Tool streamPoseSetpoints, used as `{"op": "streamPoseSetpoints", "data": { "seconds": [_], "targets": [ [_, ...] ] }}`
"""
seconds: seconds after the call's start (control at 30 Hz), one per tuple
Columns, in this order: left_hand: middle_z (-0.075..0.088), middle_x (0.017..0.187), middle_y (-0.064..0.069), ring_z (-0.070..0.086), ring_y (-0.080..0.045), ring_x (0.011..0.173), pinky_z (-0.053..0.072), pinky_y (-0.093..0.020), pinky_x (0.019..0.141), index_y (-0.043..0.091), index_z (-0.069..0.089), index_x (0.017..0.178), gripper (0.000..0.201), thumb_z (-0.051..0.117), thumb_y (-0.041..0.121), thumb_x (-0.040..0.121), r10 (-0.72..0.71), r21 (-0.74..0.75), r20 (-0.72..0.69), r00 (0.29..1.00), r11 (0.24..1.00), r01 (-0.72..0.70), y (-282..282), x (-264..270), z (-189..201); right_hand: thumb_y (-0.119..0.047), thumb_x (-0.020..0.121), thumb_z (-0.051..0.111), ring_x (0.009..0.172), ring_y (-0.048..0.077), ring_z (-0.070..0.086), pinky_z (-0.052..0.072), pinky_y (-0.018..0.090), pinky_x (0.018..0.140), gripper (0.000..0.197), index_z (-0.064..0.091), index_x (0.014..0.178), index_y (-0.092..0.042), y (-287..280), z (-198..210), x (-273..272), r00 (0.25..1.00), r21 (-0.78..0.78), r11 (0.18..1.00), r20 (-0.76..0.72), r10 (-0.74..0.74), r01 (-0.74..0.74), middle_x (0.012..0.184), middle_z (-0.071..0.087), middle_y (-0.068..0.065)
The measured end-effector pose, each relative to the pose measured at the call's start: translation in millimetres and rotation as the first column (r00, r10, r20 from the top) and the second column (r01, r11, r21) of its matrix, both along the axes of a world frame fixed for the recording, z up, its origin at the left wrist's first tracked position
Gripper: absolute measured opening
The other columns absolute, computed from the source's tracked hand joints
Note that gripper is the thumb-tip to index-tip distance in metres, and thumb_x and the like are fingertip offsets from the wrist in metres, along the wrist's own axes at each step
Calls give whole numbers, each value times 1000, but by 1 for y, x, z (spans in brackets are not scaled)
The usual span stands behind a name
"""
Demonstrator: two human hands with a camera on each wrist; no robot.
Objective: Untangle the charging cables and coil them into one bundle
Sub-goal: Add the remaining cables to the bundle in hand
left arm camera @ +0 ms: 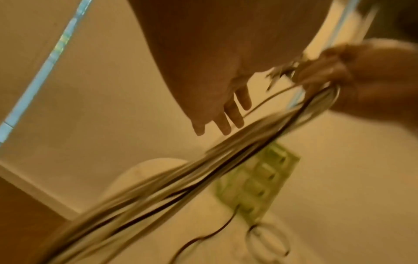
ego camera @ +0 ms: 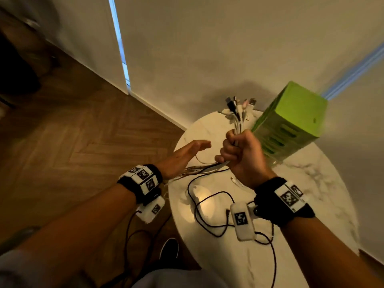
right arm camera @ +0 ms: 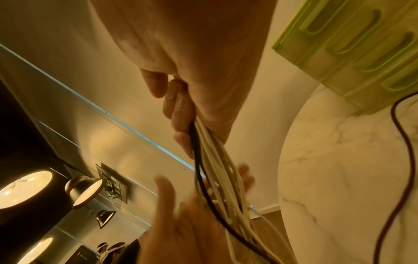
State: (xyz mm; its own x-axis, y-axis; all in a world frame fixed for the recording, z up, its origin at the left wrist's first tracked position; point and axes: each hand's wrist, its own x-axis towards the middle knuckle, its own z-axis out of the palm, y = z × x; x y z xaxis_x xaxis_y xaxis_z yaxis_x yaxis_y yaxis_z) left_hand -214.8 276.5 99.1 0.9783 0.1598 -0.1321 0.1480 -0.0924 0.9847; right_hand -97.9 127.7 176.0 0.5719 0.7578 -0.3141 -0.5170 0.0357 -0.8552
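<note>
White and black cables [ego camera: 236,119] gathered, plug ends aligned | right hand [ego camera: 242,155] clenched round them | left hand [ego camera: 182,157] released, flat beside strands | coiling not begun.

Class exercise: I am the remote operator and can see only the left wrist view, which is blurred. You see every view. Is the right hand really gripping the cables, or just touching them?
Observer: Gripping. In the right wrist view the right hand has its fingers curled round the cables.
Operator: Where are the plug ends?
Observer: The head view shows the plugs fanning out above that fist.
Operator: Is the left hand holding anything?
Observer: No. In the head view the left hand is flat, fingers straight, beside the strands.
Operator: What is under the hands?
Observer: A round marble table with a green box on it.
</note>
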Motion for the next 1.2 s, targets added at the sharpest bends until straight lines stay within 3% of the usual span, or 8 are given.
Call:
{"op": "streamPoseSetpoints", "data": {
  "seconds": [0.17,0.4,0.53,0.63,0.83,0.97,1.07,1.2],
  "targets": [
    [59,141,0,51,-1,129,41,-25,108,13,55,140,70,22,62,102,-103,-138,17,994,985,105,-30,35,50,4,85,38,52,12,29,34,32,60,22,38,74,-15,-13,-1,-22,984,-115,986,113,134,-121,64,27,1],
    [68,119,5,59,-14,116,39,-8,95,10,72,114,47,30,33,110,-235,206,2,972,951,230,-52,36,81,-1,76,67,81,32,56,50,46,81,23,54,88,14,-39,-41,-39,954,-58,984,243,176,-166,83,55,22],
    [74,112,1,64,-14,115,37,-34,111,15,75,96,57,27,42,108,-364,208,-96,926,903,377,-58,25,89,-5,81,80,102,30,69,57,42,93,29,65,101,9,-41,-66,-43,830,-237,917,395,393,-322,102,70,19],
    [71,85,-8,72,-20,94,51,-39,95,11,61,80,52,31,46,104,-386,105,-141,912,910,401,-57,17,94,-12,86,79,99,19,70,57,32,90,19,63,82,-4,-32,-81,-45,720,-357,830,420,553,-429,99,70,21],
    [37,65,10,36,-8,61,38,-21,63,17,40,78,37,36,40,106,-115,41,-12,993,993,115,-56,16,82,-38,97,59,81,32,68,49,43,77,19,67,89,-23,-11,-116,-33,323,-449,852,876,359,270,85,74,7],
    [32,67,9,32,-9,59,39,-26,66,19,37,82,31,35,35,109,66,-74,8,998,995,-65,-56,29,69,-35,90,72,89,25,62,50,41,79,24,57,93,-17,-14,-122,-43,625,-492,871,677,389,-10,95,66,7],
    [35,66,10,35,-9,59,41,-32,68,18,38,81,32,36,36,108,67,-36,-25,997,997,-68,-59,39,57,-27,77,87,121,11,52,45,21,96,74,45,138,-19,-45,-132,-39,708,-428,861,516,483,-275,136,52,-2],
    [34,68,6,34,-8,59,37,-30,64,20,40,83,29,38,32,108,40,-61,-93,995,997,-45,-73,56,39,-7,83,78,112,15,61,51,22,88,45,61,124,-12,-109,-155,-1,830,-433,901,516,213,38,124,64,3]
  ]
}}
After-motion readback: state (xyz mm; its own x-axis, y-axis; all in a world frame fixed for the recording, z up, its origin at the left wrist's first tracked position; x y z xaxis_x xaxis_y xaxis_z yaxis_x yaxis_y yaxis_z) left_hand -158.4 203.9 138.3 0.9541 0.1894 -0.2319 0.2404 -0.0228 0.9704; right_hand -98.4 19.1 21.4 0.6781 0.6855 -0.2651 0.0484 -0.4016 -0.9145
